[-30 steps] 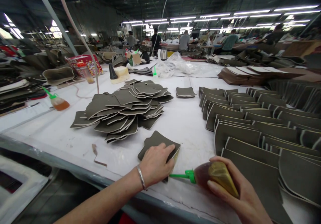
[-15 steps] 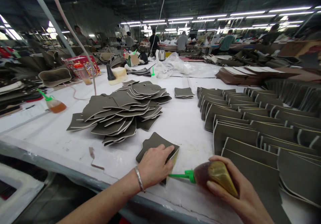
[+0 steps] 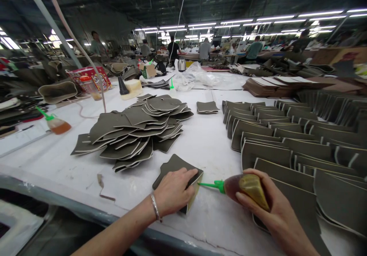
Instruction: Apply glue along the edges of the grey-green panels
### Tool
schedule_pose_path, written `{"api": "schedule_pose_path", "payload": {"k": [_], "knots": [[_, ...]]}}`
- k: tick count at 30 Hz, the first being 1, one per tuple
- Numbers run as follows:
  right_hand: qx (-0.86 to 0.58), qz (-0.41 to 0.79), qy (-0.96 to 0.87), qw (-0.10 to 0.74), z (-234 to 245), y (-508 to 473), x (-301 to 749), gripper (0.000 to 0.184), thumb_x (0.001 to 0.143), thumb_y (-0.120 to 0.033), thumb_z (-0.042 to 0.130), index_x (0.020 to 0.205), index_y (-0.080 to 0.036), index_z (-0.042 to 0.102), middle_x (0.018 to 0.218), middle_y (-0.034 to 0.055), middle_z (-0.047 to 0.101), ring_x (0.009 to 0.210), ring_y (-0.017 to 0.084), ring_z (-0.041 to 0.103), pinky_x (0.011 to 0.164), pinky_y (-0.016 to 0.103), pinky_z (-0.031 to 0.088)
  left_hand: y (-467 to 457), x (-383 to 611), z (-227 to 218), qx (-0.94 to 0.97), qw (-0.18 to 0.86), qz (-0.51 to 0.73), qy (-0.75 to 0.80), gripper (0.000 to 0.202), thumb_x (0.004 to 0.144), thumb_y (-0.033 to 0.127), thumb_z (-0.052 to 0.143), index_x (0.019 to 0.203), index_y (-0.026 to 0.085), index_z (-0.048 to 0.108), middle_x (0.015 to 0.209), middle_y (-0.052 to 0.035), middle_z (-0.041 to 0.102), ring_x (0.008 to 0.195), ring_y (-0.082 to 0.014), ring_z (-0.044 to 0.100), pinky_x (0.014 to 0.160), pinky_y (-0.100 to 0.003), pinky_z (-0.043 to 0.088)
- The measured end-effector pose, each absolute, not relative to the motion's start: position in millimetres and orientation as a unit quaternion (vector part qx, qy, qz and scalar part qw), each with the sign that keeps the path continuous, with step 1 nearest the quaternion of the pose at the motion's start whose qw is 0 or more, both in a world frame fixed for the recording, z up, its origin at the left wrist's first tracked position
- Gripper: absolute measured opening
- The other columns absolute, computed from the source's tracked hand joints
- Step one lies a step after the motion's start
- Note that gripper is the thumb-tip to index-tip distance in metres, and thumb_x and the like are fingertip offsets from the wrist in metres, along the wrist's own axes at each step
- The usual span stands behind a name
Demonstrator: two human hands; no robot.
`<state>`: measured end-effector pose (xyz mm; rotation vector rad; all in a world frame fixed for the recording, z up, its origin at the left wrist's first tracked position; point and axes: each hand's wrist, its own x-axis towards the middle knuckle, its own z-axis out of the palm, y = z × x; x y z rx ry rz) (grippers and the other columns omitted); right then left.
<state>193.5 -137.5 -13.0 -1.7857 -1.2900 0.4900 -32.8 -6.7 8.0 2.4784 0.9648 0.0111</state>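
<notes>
My left hand (image 3: 174,190) lies on a dark grey-green leather-like piece (image 3: 174,167), index finger stretched toward its far right corner and thumb apart from it. A yellowish strip shows along that piece's right edge. In my right hand (image 3: 268,202) is a squeeze bottle (image 3: 233,187) of brown liquid, held on its side with my fingers wrapped round it. The tip of its green nozzle (image 3: 210,185) points left and meets the yellowish edge, close to my left fingers. My left palm hides part of the piece.
A loose heap of similar pieces (image 3: 134,128) lies beyond my left hand. Overlapping rows of pieces (image 3: 266,153) fill the right side. A second squeeze bottle (image 3: 59,125) rests at the left, and a thin scrap (image 3: 103,187) lies near the table's front edge.
The bottle's nozzle has moved away from me along the piece's right edge, from the near end toward the far corner. My left hand stays on the piece; the view has shifted slightly.
</notes>
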Motion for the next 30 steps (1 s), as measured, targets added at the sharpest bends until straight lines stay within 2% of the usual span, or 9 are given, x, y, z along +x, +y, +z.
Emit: {"api": "schedule_pose_path", "payload": {"k": [3, 8, 13, 18, 23, 28, 30], "knots": [[-0.711, 0.221, -0.51, 0.432, -14.8, -137.0, 195.7, 0.047, 0.082, -0.054, 0.065, 0.117, -0.029, 0.047, 0.096, -0.0011, 0.062, 0.081, 0.018, 0.062, 0.069, 0.024, 0.049, -7.2, -31.9, 8.5, 0.904, 0.241, 0.001, 0.353, 0.053, 0.082, 0.023, 0.039, 0.135, 0.026, 0.05, 0.099, -0.0048, 0.064, 0.086, -0.0232, 0.062, 0.078, -0.036, 0.048], [-0.731, 0.178, -0.473, 0.459, -8.7, -131.7, 193.1, 0.05, 0.077, -0.057, 0.067, 0.114, -0.027, 0.049, 0.093, -0.0002, 0.062, 0.079, 0.02, 0.061, 0.069, 0.027, 0.049, -6.9, -32.2, 8.5, 0.903, 0.242, 0.0, 0.354, 0.054, 0.082, 0.023, 0.038, 0.134, 0.027, 0.05, 0.101, -0.0048, 0.064, 0.086, -0.0234, 0.062, 0.078, -0.036, 0.048], [-0.71, 0.28, -0.468, 0.445, -1.9, -138.8, 179.1, 0.049, 0.081, -0.057, 0.063, 0.116, -0.027, 0.046, 0.094, -0.0001, 0.061, 0.083, 0.02, 0.059, 0.072, 0.027, 0.046, -6.4, -32.9, 10.0, 0.902, 0.246, 0.0, 0.355, 0.053, 0.083, 0.024, 0.04, 0.135, 0.027, 0.05, 0.101, -0.0049, 0.064, 0.088, -0.0235, 0.062, 0.079, -0.035, 0.047], [-0.717, 0.272, -0.445, 0.463, -2.6, -141.8, 176.0, 0.054, 0.077, -0.058, 0.067, 0.115, -0.026, 0.047, 0.094, 0.0007, 0.062, 0.083, 0.022, 0.059, 0.072, 0.028, 0.045, -6.3, -32.7, 9.9, 0.9, 0.249, 0.005, 0.359, 0.052, 0.084, 0.025, 0.041, 0.135, 0.027, 0.05, 0.1, -0.0046, 0.064, 0.086, -0.0222, 0.062, 0.078, -0.033, 0.047], [-0.712, 0.306, -0.415, 0.477, -3.8, -156.0, 153.0, 0.05, 0.075, -0.057, 0.065, 0.112, -0.028, 0.05, 0.09, -0.0038, 0.062, 0.08, 0.019, 0.06, 0.074, 0.026, 0.042, -7.6, -32.8, 8.8, 0.897, 0.255, 0.012, 0.361, 0.054, 0.081, 0.023, 0.041, 0.134, 0.026, 0.051, 0.1, -0.0047, 0.064, 0.086, -0.0224, 0.061, 0.079, -0.034, 0.047], [-0.704, 0.344, -0.364, 0.503, -4.0, -164.3, 142.3, 0.051, 0.072, -0.057, 0.068, 0.11, -0.025, 0.054, 0.09, -0.0015, 0.066, 0.083, 0.022, 0.063, 0.073, 0.026, 0.047, -7.3, -31.6, 7.7, 0.888, 0.264, 0.029, 0.376, 0.053, 0.082, 0.024, 0.041, 0.133, 0.022, 0.053, 0.096, -0.0052, 0.064, 0.081, -0.0219, 0.06, 0.077, -0.034, 0.046], [-0.687, 0.377, -0.327, 0.527, -2.3, -165.6, 145.2, 0.052, 0.072, -0.056, 0.07, 0.11, -0.024, 0.055, 0.091, 0.0015, 0.068, 0.088, 0.025, 0.065, 0.077, 0.029, 0.051, -6.3, -31.0, 6.1, 0.881, 0.277, 0.041, 0.381, 0.05, 0.083, 0.026, 0.043, 0.132, 0.021, 0.054, 0.092, -0.0045, 0.065, 0.079, -0.0213, 0.06, 0.076, -0.033, 0.046]]}}
